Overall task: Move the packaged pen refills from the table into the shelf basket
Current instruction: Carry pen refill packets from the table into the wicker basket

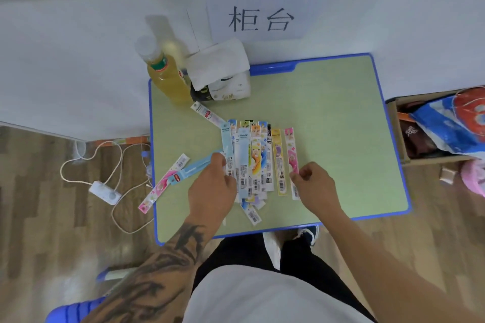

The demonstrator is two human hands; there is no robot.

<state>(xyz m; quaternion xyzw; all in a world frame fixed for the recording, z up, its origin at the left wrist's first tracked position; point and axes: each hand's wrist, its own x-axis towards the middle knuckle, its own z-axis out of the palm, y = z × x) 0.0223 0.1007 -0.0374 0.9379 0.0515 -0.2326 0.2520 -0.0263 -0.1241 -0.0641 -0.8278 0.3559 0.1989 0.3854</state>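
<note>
Packaged pen refills (pixel 253 160) lie fanned in a loose row at the middle of a green table (pixel 328 118) with a blue rim. Left of that row, a pink pack (pixel 164 183) hangs over the table's left edge, and a blue pack (pixel 194 168) crosses it. The left hand (pixel 212 189) holds the blue pack's near end, fingers curled round it. The right hand (pixel 313 183) sits at the row's right end, thumb and fingertips pinching a pink pack (pixel 292 160) there. Behind the row stand a juice bottle (pixel 165 73) and a tissue pack (pixel 223 73), both at the table's far left corner against a white wall. A paper sign (pixel 259 18) with two characters hangs above. Right of the row the tabletop is bare to its rim, and beyond it sits an open cardboard box (pixel 393 128) stuffed with bags. Left of the table, a white power strip (pixel 105 193) and cables lie on wood-pattern floor. No shelf basket is in view.
</note>
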